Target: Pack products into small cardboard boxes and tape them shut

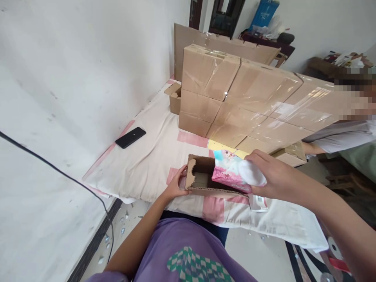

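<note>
Fingers of our left hand [175,185] are parted around the left end of an open cardboard box [214,192], steadying it, with the forearm slanting up from our lower left. Our right hand [260,172] comes in from the right, palm down, its fingers closed partway on a pink-and-blue packet [226,172] and on a white rounded piece [251,172] beside it; whether that belongs to the packet we cannot tell. We have the packet over the right half of the box's opening; how deep it sits is hidden.

We see a printed picture on the packet and light lettering along its lower edge, too small to read. Writing on a blue container [264,15] behind is illegible to us as well.

The box's left half shows bare brown inside. A small white carton [258,203] is at its right end. Beyond, we face a wall of taped cartons [235,98] on the cloth-covered bench [152,156], with a small open carton [175,102] at its left edge.
</note>
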### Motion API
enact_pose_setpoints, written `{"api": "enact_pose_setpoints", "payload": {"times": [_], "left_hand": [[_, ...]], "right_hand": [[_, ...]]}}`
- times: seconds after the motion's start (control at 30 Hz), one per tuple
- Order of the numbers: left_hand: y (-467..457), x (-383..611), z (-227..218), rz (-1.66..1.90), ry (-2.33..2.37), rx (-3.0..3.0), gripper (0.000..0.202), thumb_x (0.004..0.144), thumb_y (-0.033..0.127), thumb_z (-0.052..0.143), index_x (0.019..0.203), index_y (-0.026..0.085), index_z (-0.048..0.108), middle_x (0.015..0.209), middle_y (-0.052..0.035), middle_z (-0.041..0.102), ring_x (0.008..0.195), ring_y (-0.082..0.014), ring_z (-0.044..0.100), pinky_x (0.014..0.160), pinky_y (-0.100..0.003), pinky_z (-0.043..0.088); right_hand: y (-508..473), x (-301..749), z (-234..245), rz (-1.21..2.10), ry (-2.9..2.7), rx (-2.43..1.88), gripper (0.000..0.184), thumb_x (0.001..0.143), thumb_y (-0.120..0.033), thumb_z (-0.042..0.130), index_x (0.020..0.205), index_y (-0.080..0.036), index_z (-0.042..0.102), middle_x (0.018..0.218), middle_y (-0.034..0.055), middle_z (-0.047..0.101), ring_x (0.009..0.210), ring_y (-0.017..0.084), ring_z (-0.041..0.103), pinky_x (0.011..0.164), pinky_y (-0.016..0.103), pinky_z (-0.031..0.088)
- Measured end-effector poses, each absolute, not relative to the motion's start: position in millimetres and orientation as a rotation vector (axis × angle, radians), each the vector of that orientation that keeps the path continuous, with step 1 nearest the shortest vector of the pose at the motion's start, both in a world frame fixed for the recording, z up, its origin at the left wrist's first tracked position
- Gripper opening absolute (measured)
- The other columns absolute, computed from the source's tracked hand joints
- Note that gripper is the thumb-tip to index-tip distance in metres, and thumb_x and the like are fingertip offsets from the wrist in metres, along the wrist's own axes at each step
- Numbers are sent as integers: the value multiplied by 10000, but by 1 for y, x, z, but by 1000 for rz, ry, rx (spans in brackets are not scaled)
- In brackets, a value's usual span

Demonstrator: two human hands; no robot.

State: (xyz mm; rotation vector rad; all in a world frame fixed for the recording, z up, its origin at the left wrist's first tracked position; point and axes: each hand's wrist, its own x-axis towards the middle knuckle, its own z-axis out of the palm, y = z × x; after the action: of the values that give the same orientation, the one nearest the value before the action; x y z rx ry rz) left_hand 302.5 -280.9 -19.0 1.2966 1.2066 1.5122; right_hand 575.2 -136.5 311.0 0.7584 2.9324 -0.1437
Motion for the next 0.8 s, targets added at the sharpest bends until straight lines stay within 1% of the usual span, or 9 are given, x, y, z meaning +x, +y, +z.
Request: {"api": "enact_pose_setpoints", "payload": {"times": [0.1, 0.23, 0.3, 0.43, 0.57, 0.63, 0.7, 0.8], "left_hand": [[-280, 302, -21, 1514, 1194, 1324, 1220, 625, 441, 924, 1603, 265, 218, 1653, -158, 290, 1511, -404, 295, 1239, -599, 257], [-279, 302, -23, 1513, 1190, 1323, 1215, 634, 455, 915, 1605, 264, 210, 1657, -161, 277, 1517, -403, 282, 1246, -604, 232], [-279, 301, -25, 1510, 1199, 1324, 1211, 638, 463, 911, 1604, 266, 209, 1657, -163, 273, 1519, -403, 277, 1247, -608, 223], [-280, 301, -27, 1511, 1194, 1339, 1204, 643, 467, 907, 1603, 270, 208, 1654, -162, 277, 1517, -405, 281, 1244, -611, 230], [-281, 301, -27, 1494, 1225, 1310, 1204, 636, 472, 908, 1600, 266, 216, 1630, -160, 323, 1501, -407, 312, 1235, -616, 255], [-281, 301, -25, 1477, 1239, 1303, 1213, 626, 480, 910, 1600, 267, 220, 1611, -158, 356, 1487, -412, 336, 1224, -621, 278], [-281, 301, -23, 1473, 1239, 1303, 1217, 620, 494, 909, 1601, 266, 225, 1601, -159, 370, 1480, -419, 347, 1215, -624, 293], [-280, 300, -22, 1482, 1227, 1310, 1231, 610, 520, 912, 1601, 261, 229, 1615, -166, 346, 1490, -426, 326, 1216, -621, 291]], "right_hand": [[-130, 588, 313, -121, 2935, 830, 435, 806, -338, 685, 1188, -206, 523, 1141, 98, 596, 939, 272, 633, 765, 376, 512], [-126, 594, 327, -219, 3040, 960, 513, 733, -413, 767, 1158, -233, 543, 1065, 65, 623, 886, 263, 637, 727, 386, 547], [-129, 592, 339, -339, 3117, 1014, 542, 691, -386, 805, 1155, -248, 560, 1038, 53, 627, 863, 239, 630, 705, 363, 570], [-145, 574, 350, -697, 3291, 959, 568, 674, -269, 803, 1192, -293, 571, 1092, 43, 609, 912, 213, 625, 745, 324, 605], [-159, 540, 330, -1013, 3360, 883, 596, 675, -204, 777, 1214, -296, 539, 1163, 48, 578, 1057, 243, 604, 777, 327, 616], [-160, 525, 312, -1110, 3357, 849, 568, 672, -191, 758, 1185, -275, 531, 1158, 51, 569, 1046, 240, 601, 768, 333, 617], [-156, 518, 295, -1096, 3322, 834, 538, 662, -195, 752, 1149, -253, 530, 1115, 48, 572, 976, 224, 604, 744, 334, 610], [-143, 526, 278, -870, 3254, 799, 529, 652, -220, 759, 1134, -233, 542, 1072, 51, 581, 930, 229, 604, 744, 350, 585]]}}
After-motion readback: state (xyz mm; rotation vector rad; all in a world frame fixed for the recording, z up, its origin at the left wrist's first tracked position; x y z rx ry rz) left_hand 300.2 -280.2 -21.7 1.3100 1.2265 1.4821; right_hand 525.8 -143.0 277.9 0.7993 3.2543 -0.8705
